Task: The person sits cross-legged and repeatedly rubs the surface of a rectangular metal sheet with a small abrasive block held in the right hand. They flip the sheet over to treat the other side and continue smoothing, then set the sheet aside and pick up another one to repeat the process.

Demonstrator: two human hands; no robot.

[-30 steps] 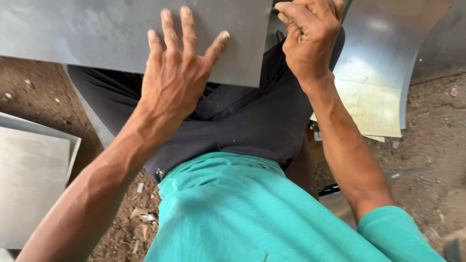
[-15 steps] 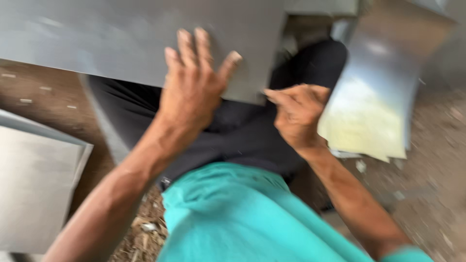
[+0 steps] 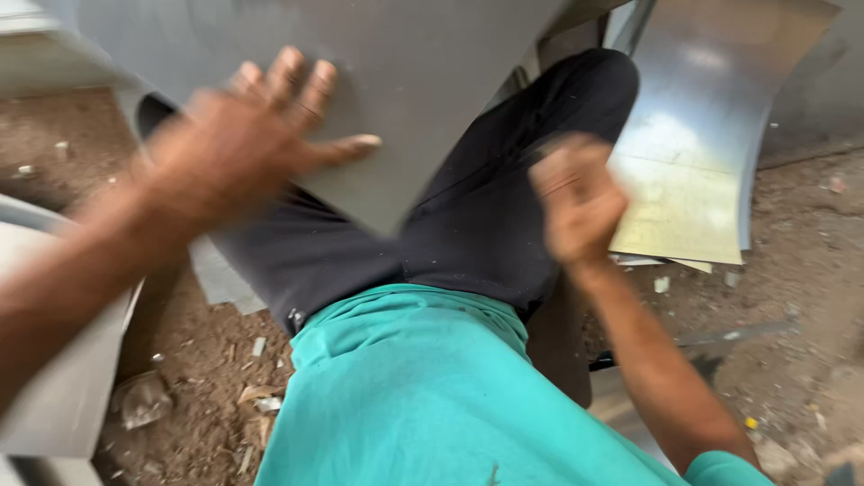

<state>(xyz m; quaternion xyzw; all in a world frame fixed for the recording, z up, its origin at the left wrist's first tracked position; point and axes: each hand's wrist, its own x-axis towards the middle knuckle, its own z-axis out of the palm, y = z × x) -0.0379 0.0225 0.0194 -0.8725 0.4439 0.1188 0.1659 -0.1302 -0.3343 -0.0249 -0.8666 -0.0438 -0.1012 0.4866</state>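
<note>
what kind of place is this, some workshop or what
Probably a small sheet-metal workshop with a dirt floor. The left hand lies flat on a grey metal sheet, curved shiny sheets lie nearby, and scraps litter the ground.

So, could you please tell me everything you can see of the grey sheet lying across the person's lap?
The grey sheet is a flat, thin panel that looks like matt metal, plain and unmarked. It lies tilted across the person's dark trousers, one corner pointing down toward the lap, its upper part running out of view. The left hand rests spread flat on it, fingers extended. The right hand, loosely curled and blurred, is apart from it.
</note>
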